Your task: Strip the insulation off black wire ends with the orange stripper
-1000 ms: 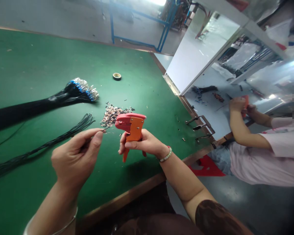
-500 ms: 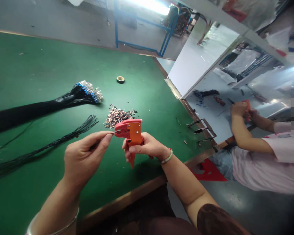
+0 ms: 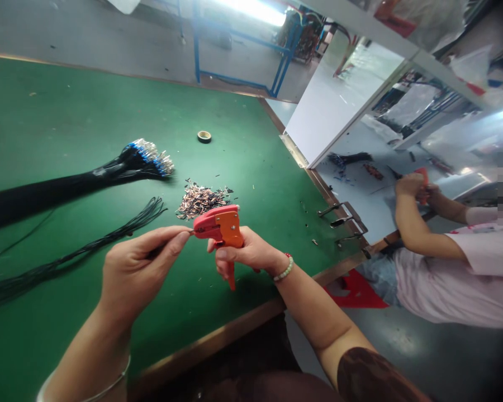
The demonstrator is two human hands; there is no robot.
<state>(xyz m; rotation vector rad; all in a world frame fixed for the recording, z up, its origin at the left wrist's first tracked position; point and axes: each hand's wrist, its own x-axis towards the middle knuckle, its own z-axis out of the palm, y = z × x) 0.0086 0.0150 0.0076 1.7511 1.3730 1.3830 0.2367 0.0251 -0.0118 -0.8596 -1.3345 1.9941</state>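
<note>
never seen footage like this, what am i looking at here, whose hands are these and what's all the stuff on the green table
There is no machine here: the one view comes from a camera worn on a person's head, looking down at that person's own two hands. The left hand pinches a thin black wire and points its end at the nose of a red and orange hand tool, which the right hand grips by the handles. Under them is a green table. On it lie a pile of small metal bits, a thick bundle of black wires with blue and silver ends, a looser bunch of black wires and a small roll of tape. The arms at the right belong to another person at the next bench.
</note>
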